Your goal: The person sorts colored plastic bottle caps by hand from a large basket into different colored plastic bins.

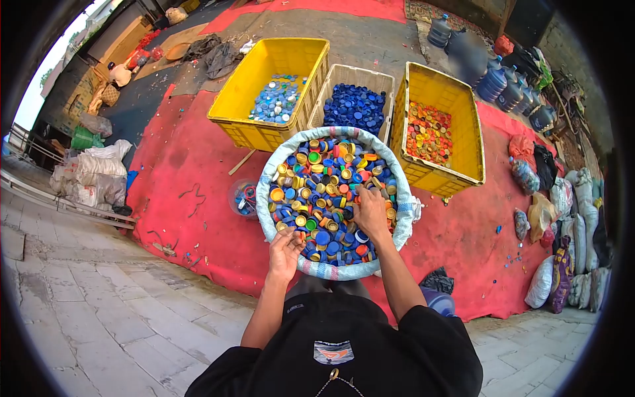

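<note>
Sack (263, 198), mixed caps (323, 204): we are pinching orange cap (301, 236) in left hand (284, 251); right hand (372, 212) touching caps, grip unclear.

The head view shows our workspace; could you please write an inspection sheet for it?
Surface: red mat, grey paving nearer the person.
Job's things: round container of mixed caps; beyond it, left yellow crate, white crate and right yellow crate, all holding caps.
Clutter: clear bowl, black plastic bag, loose blue cap on the mat.
Hands: left hand pinches a reddish cap; right hand among the caps, grip unclear.
Cables: nothing seen.
Surroundings: water bottles and sacks at right.
</note>
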`<action>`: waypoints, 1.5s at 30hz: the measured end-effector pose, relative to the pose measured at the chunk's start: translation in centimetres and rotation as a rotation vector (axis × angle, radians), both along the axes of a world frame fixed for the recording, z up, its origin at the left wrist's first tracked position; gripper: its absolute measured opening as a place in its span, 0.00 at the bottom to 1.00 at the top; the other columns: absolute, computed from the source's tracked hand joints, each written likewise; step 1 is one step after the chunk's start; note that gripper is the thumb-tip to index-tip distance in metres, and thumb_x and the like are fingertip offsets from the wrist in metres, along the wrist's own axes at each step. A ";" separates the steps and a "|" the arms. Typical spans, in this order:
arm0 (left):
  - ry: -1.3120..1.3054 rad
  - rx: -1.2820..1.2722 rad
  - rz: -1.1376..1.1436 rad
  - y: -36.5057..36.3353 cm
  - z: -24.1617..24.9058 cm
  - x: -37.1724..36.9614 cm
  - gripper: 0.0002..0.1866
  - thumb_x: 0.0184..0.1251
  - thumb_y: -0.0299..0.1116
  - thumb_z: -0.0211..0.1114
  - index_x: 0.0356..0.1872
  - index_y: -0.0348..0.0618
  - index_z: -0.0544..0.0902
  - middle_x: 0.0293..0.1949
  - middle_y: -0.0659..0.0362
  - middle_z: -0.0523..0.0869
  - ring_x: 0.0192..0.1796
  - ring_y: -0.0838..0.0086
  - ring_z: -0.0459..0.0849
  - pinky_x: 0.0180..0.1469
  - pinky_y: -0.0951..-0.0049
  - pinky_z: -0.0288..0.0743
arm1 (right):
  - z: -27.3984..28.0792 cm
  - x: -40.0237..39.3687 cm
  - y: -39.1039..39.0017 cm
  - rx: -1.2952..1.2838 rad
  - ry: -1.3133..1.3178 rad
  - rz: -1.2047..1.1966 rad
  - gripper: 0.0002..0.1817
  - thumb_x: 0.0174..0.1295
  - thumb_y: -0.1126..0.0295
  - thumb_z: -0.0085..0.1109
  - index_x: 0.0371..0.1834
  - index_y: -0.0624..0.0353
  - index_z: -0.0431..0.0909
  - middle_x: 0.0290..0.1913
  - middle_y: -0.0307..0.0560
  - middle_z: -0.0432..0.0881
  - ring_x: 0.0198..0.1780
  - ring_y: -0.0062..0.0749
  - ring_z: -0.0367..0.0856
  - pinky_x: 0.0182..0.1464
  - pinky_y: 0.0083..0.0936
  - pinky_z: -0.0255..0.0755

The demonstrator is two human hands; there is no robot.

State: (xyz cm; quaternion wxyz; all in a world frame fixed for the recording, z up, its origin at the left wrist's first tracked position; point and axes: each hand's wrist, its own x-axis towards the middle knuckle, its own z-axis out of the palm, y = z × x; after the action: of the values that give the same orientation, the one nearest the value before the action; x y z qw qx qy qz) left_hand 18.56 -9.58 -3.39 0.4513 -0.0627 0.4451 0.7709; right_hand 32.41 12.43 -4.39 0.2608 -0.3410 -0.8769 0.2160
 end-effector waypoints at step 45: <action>1.751 -0.387 -0.879 3.3 -0.1 -0.8 0.28 0.50 0.32 0.73 0.55 0.37 0.77 0.46 0.50 0.81 0.51 0.54 0.76 0.52 0.56 0.68 | 2.4 5.2 -11.0 -1.687 1.423 -0.228 0.21 0.55 0.60 0.55 0.48 0.61 0.75 0.43 0.48 0.77 0.42 0.36 0.76 0.43 0.31 0.73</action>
State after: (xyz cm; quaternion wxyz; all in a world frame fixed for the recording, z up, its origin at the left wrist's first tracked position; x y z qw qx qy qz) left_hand 17.71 -6.26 -3.53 0.1913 0.6256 0.7223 0.2241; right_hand 37.58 1.48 -2.00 0.4076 -0.2861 -0.0623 0.8650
